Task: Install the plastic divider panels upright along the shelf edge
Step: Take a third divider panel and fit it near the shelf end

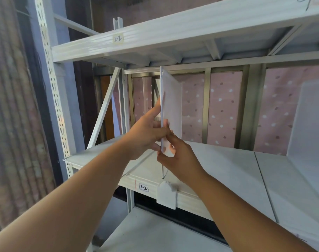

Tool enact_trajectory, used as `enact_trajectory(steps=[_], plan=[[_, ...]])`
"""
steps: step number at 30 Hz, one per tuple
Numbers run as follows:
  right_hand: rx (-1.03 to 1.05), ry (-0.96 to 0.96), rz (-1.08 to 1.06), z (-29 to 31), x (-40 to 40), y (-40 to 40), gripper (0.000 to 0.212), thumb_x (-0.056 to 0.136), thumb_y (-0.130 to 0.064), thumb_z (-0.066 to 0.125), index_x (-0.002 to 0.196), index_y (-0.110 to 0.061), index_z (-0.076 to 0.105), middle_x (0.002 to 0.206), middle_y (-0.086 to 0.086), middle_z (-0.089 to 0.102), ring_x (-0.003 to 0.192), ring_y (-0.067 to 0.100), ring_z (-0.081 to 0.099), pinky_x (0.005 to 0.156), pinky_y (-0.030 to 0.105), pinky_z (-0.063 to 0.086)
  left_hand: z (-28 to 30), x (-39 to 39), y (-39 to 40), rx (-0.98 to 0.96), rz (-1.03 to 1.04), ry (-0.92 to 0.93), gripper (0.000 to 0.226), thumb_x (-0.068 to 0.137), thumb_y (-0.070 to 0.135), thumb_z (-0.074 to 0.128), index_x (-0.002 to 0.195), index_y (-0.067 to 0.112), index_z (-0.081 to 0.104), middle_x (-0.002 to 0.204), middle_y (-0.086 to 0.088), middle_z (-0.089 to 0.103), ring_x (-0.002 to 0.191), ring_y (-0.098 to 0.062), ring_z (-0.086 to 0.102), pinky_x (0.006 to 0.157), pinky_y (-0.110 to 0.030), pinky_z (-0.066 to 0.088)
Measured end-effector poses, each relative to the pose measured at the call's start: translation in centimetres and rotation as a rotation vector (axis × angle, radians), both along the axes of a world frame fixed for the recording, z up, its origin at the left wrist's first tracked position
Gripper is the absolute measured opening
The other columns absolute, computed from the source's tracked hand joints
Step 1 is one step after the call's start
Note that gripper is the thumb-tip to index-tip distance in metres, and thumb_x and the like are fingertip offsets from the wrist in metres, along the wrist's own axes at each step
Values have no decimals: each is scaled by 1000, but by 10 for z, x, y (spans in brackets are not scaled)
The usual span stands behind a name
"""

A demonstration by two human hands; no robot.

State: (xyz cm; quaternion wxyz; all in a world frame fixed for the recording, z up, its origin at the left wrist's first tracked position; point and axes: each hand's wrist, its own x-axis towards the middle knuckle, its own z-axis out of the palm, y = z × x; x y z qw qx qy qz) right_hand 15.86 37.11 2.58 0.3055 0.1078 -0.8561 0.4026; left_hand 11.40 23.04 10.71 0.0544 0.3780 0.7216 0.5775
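Both hands pinch one thin, flat, translucent white plastic divider panel, held upright and edge-on. The left hand presses its fingers flat on the panel's left face; the right hand grips the lower edge, thumb forward. Below the hands, the panel's foot meets the smooth cream shelf at its front lip, above a white clip and one handwritten label. A second divider stands far right.

A divider panel stood upright on the shelf, near its front edge, between left hand and right hand; a second panel stood toward the right end.
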Motion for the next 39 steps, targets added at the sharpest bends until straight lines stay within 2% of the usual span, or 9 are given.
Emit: enact_trajectory(steps=[5,10,19,28,31,33,35,36,39], plan=[[2,-15,-10,-2,4,3,87,95,-25,68,160,-45,12,161,-17,35,150,15,32,120,42,33,-5,2,1,12,-6,-14,86,102,0,65,161,51,30,125,-16,77,107,-39,77,96,-72,56],[2,-23,-41,-2,8,0,86,95,-24,68,160,-43,14,159,-14,41,143,17,43,119,41,35,-9,1,2,26,-40,-21,88,102,0,66,161,52,28,124,-15,77,106,-37,78,91,-66,62],[-40,-19,-85,-10,8,-1,81,95,-27,68,160,-38,21,158,-11,43,144,20,42,119,45,33,-12,1,8,-6,-21,29,87,101,4,67,161,51,26,123,-19,76,104,-35,78,89,-60,65],[-98,1,-138,-23,2,-3,81,93,-32,69,158,-44,22,163,-12,34,143,22,45,115,50,41,-19,0,15,-3,1,107,91,102,8,67,163,55,18,110,-1,80,95,-22,81,84,-53,68],[-105,17,-159,-28,-1,-2,80,92,-32,70,158,-41,26,163,-14,33,141,20,48,114,42,43,-22,-1,17,-5,22,133,92,102,9,66,163,56,17,110,4,79,95,-16,80,80,-47,69],[-103,24,-155,-30,-2,-1,83,92,-33,69,158,-45,21,163,-16,31,139,18,49,107,22,44,-23,-2,19,-11,33,153,90,103,13,67,163,55,16,117,3,77,96,-12,79,75,-41,70],[-109,19,-144,-32,-2,-2,87,92,-33,68,157,-52,13,164,-17,28,137,16,51,87,-3,37,-24,-2,19,-5,33,168,88,103,14,66,162,58,16,124,4,74,97,-11,78,68,-33,69],[-108,15,-148,-33,-2,-3,88,92,-34,68,156,-53,11,164,-18,27,136,16,52,79,-9,33,-25,-2,19,4,31,167,88,104,13,65,159,62,17,126,5,72,97,-16,78,67,-32,68],[-80,26,-161,-35,2,-4,83,86,-42,63,156,-51,19,161,-23,26,130,10,55,83,-6,31,-27,-3,17,30,24,148,89,103,10,65,145,73,18,126,2,72,94,-19,77,70,-36,68]])
